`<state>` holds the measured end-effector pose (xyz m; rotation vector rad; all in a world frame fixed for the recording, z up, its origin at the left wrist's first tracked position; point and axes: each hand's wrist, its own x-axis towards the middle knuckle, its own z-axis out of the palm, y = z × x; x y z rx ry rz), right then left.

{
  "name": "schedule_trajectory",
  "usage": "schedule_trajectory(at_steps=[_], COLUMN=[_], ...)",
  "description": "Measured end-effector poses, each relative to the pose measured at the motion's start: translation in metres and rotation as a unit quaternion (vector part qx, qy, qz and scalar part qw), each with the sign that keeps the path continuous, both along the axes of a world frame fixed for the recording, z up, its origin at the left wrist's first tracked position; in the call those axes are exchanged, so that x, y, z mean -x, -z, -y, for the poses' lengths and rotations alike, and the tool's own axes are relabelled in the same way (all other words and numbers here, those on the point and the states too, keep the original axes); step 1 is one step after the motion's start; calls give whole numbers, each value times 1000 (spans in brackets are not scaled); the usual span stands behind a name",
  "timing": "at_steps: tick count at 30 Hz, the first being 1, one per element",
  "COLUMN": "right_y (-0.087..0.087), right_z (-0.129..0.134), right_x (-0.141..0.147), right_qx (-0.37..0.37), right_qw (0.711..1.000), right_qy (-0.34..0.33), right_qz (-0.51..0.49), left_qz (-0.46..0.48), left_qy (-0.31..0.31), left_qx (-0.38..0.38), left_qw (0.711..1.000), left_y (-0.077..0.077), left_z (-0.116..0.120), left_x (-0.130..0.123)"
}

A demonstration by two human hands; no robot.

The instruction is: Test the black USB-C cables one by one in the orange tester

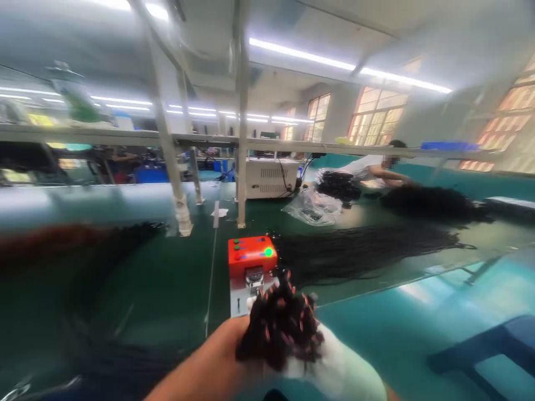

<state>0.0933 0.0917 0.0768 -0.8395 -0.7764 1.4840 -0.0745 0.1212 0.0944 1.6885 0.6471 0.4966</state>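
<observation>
A bundle of black cables (284,323), with copper-coloured tips pointing up, is held close in front of me. My left hand (240,334) grips it from the left, the fingers mostly hidden behind the cables. Around its right side and underneath is my right hand (330,356), in something white, blurred and closed on the bundle. Just beyond the bundle stands a small machine with a red box (251,256), a lit green light and a metal base (240,301).
Long black cables (355,250) lie along the green table to the right, near a clear plastic bag (315,209). Shelf posts (241,167) rise behind the machine. Another person (376,167) leans over a dark cable pile (434,203). A blue stool (493,345) stands at right.
</observation>
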Motion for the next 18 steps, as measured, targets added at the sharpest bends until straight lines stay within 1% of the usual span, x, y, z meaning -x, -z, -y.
schedule_trajectory(at_steps=[1,2,3,4,5,7,10,12,14,16,18], right_y=[1,2,5,9,13,21,33,40,48,54,58], right_z=[5,10,14,17,21,27,35,41,46,50,52], right_x=[-2,-3,-4,-3,-1,3,6,7,9,15,22], right_qx=[-20,-54,-93,-127,-153,-178,-224,-231,-204,-180,-170], right_qw=[999,994,986,977,972,970,962,964,975,979,978], right_qy=[-40,-76,-101,-113,-114,-107,-111,-79,-17,53,97], right_qz=[24,60,97,125,140,128,107,101,90,79,71], left_qz=[9,17,24,31,39,60,88,97,102,101,102], left_qy=[-2,-18,-35,-56,-79,-117,-147,-165,-195,-228,-256], left_qx=[27,42,48,43,32,20,36,43,43,36,26], left_qw=[1000,999,998,997,996,991,985,981,974,968,961], left_y=[-1,1,5,9,14,20,19,18,21,28,36], left_z=[4,8,14,20,27,41,57,61,63,63,63], left_x=[0,0,-1,-2,-4,-8,-11,-12,-12,-12,-12])
